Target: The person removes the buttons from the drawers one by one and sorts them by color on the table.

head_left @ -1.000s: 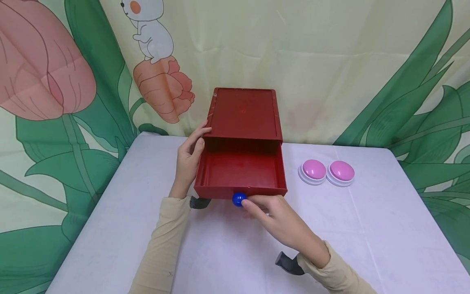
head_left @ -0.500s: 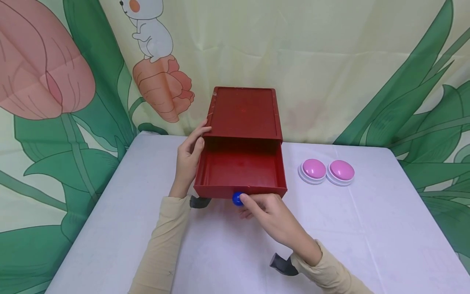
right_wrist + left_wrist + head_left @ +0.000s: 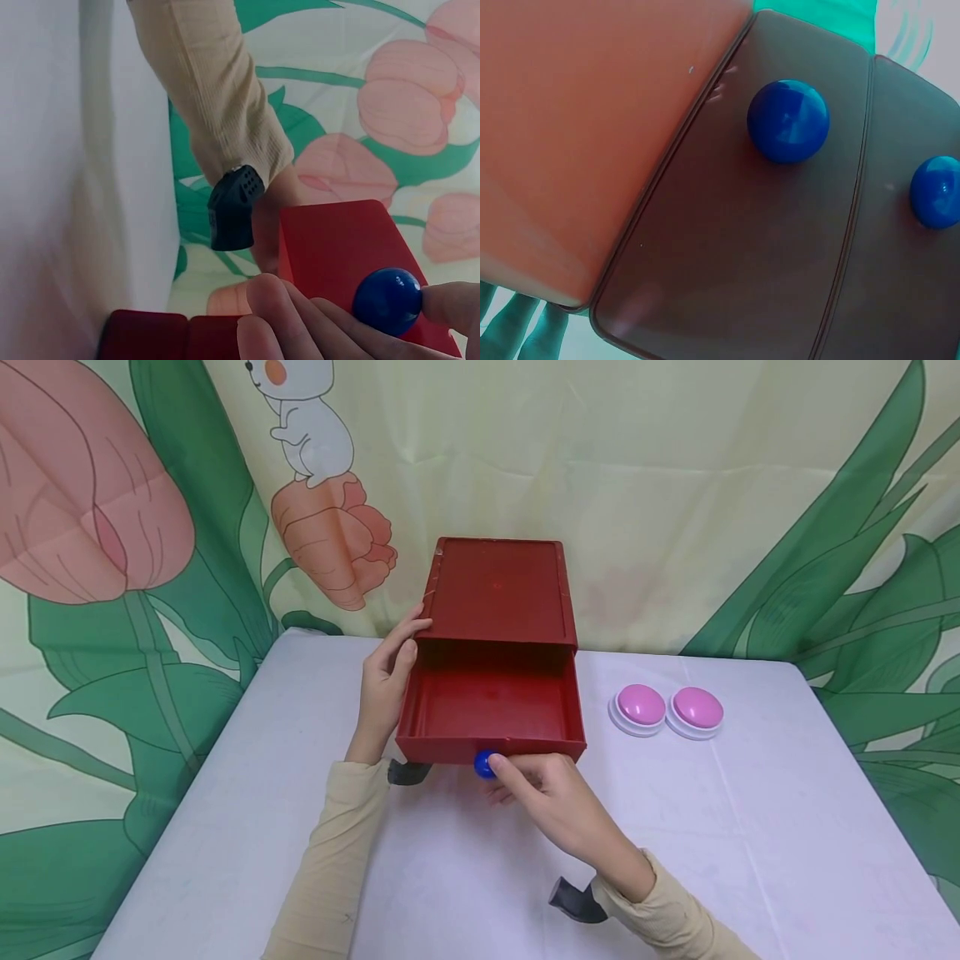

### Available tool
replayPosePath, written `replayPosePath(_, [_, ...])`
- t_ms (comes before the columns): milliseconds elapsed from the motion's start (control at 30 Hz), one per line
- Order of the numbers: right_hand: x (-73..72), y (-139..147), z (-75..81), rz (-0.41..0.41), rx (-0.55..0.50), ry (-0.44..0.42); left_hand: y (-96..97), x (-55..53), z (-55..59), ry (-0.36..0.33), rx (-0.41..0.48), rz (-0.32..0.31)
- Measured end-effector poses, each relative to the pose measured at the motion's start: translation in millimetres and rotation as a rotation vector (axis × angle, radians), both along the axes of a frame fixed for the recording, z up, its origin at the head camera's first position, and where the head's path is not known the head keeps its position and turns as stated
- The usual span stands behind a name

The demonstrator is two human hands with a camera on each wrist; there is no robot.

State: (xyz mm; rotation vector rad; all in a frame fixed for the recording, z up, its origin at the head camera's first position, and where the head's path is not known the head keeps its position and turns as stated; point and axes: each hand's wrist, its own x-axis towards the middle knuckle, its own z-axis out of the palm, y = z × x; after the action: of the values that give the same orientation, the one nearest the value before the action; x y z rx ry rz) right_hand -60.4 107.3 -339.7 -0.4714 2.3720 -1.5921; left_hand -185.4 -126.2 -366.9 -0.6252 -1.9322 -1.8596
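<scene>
A dark red drawer cabinet (image 3: pixel 498 589) stands at the table's back edge, its top drawer (image 3: pixel 491 706) pulled out with a bare red floor showing. My right hand (image 3: pixel 566 802) pinches the blue round knob (image 3: pixel 483 764) on that drawer's front, thumb on top. In the right wrist view, the thumb touches the knob (image 3: pixel 387 301) and the fingers lie along its other side. My left hand (image 3: pixel 384 689) rests against the cabinet's left side, fingers extended, thumb by the front edge. Closed lower drawers (image 3: pixel 727 210) with blue knobs (image 3: pixel 788 121) appear in the left wrist view.
Two pink-topped round push buttons (image 3: pixel 641 705) with white bases sit side by side right of the cabinet. A white cloth covers the table (image 3: pixel 780 827). Behind hangs a printed curtain (image 3: pixel 675 485). A black wrist camera (image 3: pixel 577 902) sits beneath the right cuff.
My right thumb has shifted up over the blue knob, and the right forearm has moved slightly left. The drawer and the left hand look unmoved.
</scene>
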Motion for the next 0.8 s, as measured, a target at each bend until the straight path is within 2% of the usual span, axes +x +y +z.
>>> replayPosePath(167, [-2.6, 0, 0.5, -0.007, -0.004, 0.008, -0.2, 1.3, 2.8, -0.026, -0.003, 0.011])
replayPosePath(400, [-7.7, 1, 0.4, -0.010, -0.022, 0.000, 5.3, 17.0, 26.1, -0.046, -0.002, 0.006])
replayPosePath(533, [-10.6, 1, 0.5, -0.011, -0.023, 0.001, 4.5, 14.2, 23.0, -0.039, 0.000, 0.010])
replayPosePath(733, [-14.8, 1, 0.7, -0.007, -0.026, 0.018, -1.0, -0.7, 3.1, 0.002, -0.013, 0.027])
replayPosePath(800, [-16.5, 0, 0.2, -0.004, -0.029, 0.019, -0.8, 0.1, 4.9, 0.001, -0.013, 0.027])
